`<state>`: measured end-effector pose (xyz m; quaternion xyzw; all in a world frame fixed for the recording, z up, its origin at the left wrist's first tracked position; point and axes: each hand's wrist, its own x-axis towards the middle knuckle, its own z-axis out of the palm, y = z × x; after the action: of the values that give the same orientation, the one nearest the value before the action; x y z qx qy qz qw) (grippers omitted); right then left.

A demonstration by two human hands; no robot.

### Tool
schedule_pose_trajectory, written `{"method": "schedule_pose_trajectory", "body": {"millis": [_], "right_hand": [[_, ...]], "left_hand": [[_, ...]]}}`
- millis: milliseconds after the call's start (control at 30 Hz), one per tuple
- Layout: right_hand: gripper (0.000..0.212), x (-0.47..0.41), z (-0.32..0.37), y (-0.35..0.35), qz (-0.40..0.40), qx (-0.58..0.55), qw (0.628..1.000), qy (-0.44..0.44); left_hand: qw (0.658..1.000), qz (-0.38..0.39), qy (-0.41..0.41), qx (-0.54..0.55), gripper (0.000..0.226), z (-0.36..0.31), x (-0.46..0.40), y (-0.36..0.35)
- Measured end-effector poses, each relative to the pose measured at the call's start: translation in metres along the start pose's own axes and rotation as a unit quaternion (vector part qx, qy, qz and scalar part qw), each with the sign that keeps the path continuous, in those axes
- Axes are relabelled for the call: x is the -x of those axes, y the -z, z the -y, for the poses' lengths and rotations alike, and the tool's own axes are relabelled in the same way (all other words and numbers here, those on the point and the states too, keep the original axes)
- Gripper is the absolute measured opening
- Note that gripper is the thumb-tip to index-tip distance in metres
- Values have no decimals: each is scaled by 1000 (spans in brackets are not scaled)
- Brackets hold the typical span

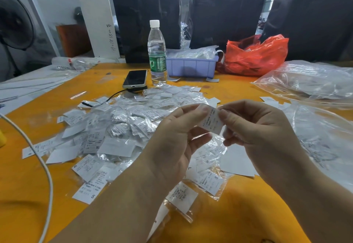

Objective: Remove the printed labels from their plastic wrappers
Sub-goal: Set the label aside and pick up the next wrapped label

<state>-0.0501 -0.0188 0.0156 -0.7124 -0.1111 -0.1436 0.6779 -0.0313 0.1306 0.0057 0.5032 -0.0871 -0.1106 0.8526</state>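
A small white printed label in its clear plastic wrapper (211, 121) is held up above the orange tabletop (238, 204), right between both hands. The left hand (177, 139) pinches its upper left edge with thumb and forefinger, and the right hand (254, 126) pinches the right side, so both grips are closed on the same piece. Underneath and off to the left there's a big messy heap of wrapped white labels (124, 120) spread over the tabletop, some showing S, M, XL. Behind the heap: a black smartphone (135, 78) with a dark cable, a clear plastic water bottle with a green band (157, 53), a lilac plastic bin (191, 66) and a crumpled red plastic bag (256, 55). Big clear plastic bags (309, 82) lie to the right, and a white cable (38, 156) curves along the left.
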Motion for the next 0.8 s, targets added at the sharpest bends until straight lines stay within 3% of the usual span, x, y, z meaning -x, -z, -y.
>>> {"method": "schedule_pose_trajectory", "body": {"millis": [233,400,500,633,800], "right_hand": [[8,-1,1,0,-40,-4,999,2],[7,-1,1,2,-49,-7,999,-1],[7,-1,1,2,-46,-5,999,-3],[3,-1,2,2,-25,-16,1000,-7],[18,-2,2,1,7,-41,999,-17]], "left_hand": [[996,-12,-34,-87,36,-8,2,6],[983,14,-70,-167,6,-12,1,8],[978,22,-84,-189,3,-14,2,8],[973,8,-116,-197,6,-11,4,6],[980,-23,-114,-158,12,-8,3,5]]}}
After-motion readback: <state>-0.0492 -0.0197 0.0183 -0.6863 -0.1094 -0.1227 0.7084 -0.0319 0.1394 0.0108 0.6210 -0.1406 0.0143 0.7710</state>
